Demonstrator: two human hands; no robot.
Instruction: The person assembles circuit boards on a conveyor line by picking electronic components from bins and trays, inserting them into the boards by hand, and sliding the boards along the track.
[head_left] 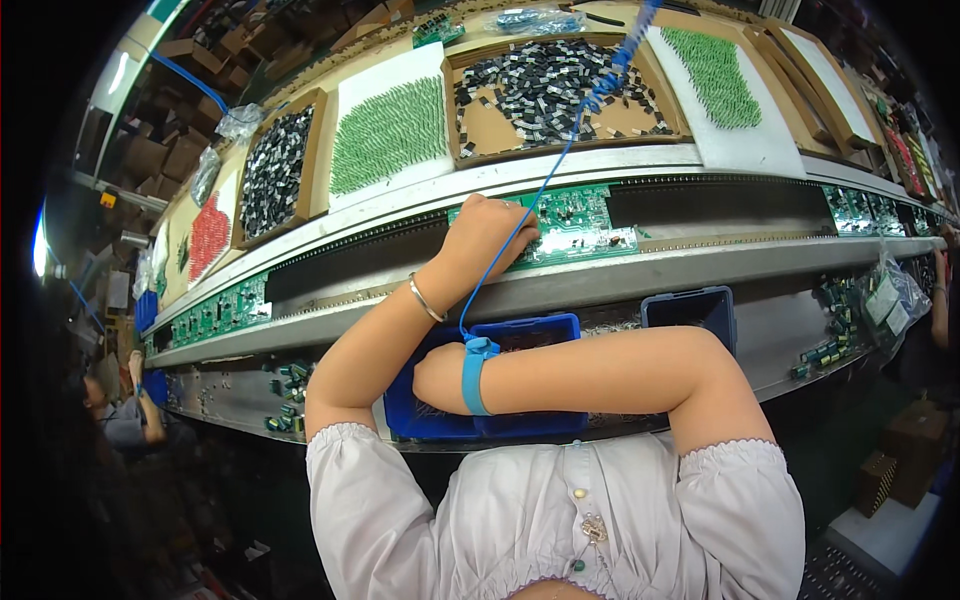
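While the left hand (pixel 487 232) rests on the green circuit board (pixel 572 220) on the conveyor, grip curled, fingertips hidden, right hand (pixel 437 378) reaches into the blue bin (pixel 545 330), grip unseen, strapped wrist crossing beneath.

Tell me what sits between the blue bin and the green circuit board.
In the head view, only the conveyor's bare grey metal rail lies between the blue bin and the circuit board.

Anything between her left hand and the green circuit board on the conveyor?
Nothing visible: the left hand already rests on the green circuit board. Only the blue coiled cord from the wrist strap crosses beside it, above the board.
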